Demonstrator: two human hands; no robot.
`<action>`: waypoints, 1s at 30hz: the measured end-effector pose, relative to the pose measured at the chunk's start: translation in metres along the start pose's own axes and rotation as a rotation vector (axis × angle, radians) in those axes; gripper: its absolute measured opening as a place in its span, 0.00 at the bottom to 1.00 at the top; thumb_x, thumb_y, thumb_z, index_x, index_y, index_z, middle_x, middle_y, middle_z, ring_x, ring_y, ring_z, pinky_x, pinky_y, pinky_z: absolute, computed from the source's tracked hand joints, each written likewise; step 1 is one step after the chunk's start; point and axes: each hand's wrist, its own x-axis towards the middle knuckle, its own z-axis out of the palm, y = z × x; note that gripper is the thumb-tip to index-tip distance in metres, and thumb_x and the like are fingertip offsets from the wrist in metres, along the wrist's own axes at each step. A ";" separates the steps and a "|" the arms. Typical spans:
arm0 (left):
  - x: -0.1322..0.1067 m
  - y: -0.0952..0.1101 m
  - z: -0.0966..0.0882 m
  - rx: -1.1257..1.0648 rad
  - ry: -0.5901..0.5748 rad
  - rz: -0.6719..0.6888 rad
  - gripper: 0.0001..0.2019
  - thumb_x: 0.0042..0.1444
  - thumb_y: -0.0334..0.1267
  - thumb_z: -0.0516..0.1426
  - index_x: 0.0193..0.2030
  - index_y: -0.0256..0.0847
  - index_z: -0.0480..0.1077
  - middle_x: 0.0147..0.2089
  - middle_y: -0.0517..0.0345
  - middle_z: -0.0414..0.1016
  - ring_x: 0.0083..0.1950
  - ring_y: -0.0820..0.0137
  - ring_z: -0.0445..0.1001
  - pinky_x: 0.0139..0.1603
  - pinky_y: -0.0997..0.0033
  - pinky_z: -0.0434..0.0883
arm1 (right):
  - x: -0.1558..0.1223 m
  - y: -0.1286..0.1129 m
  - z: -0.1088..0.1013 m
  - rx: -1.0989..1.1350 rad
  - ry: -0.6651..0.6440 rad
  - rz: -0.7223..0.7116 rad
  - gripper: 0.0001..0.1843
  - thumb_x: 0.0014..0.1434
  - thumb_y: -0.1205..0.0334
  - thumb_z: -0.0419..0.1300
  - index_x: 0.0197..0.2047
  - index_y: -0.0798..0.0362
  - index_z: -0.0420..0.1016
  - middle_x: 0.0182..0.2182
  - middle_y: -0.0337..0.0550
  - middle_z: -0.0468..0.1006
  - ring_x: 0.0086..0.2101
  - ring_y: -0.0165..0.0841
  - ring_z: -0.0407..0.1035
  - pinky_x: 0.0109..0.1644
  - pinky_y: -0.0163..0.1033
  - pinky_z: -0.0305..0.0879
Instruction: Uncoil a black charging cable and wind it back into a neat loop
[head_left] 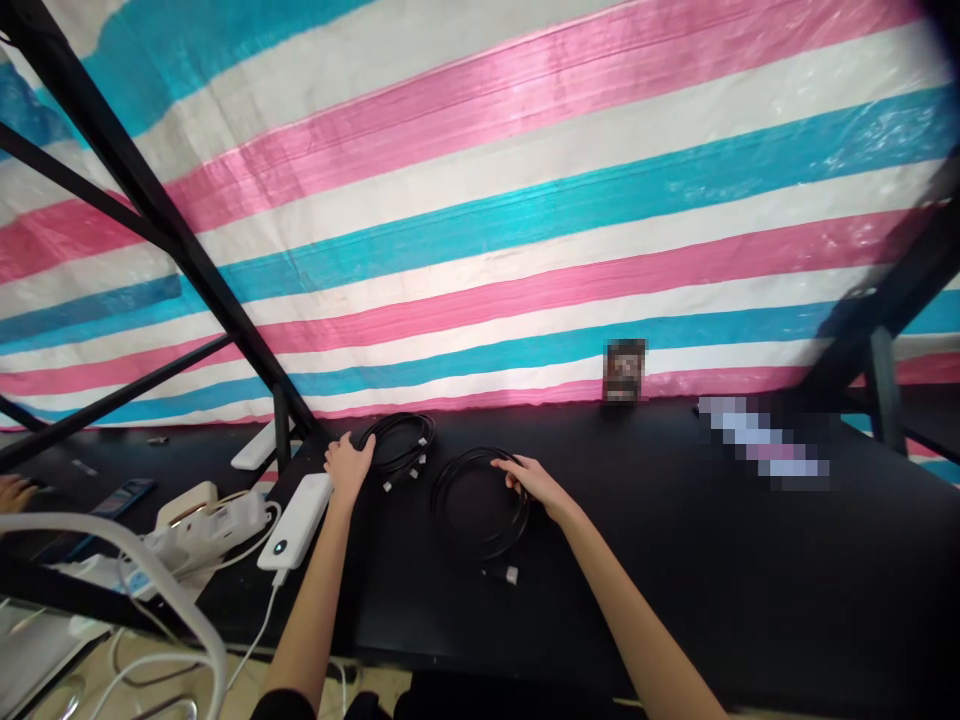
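Note:
Two coils of black cable lie side by side on the black tabletop (675,600). My right hand (531,482) has its thumb and fingers closed on the upper right of the larger cable coil (441,512), whose pale connector (511,575) rests below the loop. Beside the smaller cable coil (391,468), my left hand (350,465) lies with fingers apart, the fingertips at the coil's left edge. Several light-coloured plugs (414,473) stick out from that smaller coil. Just left of my left wrist is a white power bank (296,525) with a white cable plugged in.
Black metal frame bars (225,310) rise at the left, in front of a striped plastic sheet (487,230). A white power strip (217,525), a phone (127,497) and another person's hand (15,490) are farther left. A thick white cable (161,570) arches across the lower left.

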 end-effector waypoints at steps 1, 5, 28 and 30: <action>0.005 -0.003 0.002 0.019 -0.021 -0.038 0.20 0.60 0.45 0.56 0.56 0.37 0.65 0.57 0.46 0.66 0.55 0.57 0.67 0.55 0.46 0.65 | 0.001 0.000 0.000 -0.004 0.000 0.002 0.12 0.56 0.59 0.58 0.38 0.58 0.76 0.17 0.32 0.66 0.15 0.22 0.56 0.16 0.27 0.48; 0.013 -0.008 0.012 0.033 -0.097 -0.045 0.16 0.60 0.42 0.57 0.53 0.37 0.67 0.52 0.49 0.70 0.49 0.62 0.72 0.47 0.56 0.72 | 0.003 -0.001 0.002 -0.011 -0.001 0.003 0.11 0.56 0.59 0.58 0.37 0.58 0.75 0.17 0.32 0.66 0.15 0.22 0.55 0.15 0.27 0.47; -0.143 0.080 0.028 -0.397 -0.076 0.613 0.22 0.57 0.44 0.55 0.58 0.41 0.65 0.51 0.46 0.65 0.51 0.59 0.69 0.53 0.55 0.68 | 0.003 0.004 -0.002 0.178 -0.116 -0.279 0.27 0.58 0.40 0.55 0.40 0.57 0.80 0.13 0.30 0.58 0.13 0.22 0.51 0.16 0.29 0.45; -0.146 0.077 0.023 -0.419 -0.009 0.575 0.23 0.59 0.42 0.52 0.60 0.39 0.63 0.51 0.44 0.63 0.53 0.58 0.67 0.55 0.52 0.66 | -0.003 0.002 -0.002 0.203 -0.127 -0.292 0.28 0.58 0.39 0.55 0.41 0.57 0.79 0.13 0.29 0.57 0.13 0.22 0.49 0.16 0.29 0.44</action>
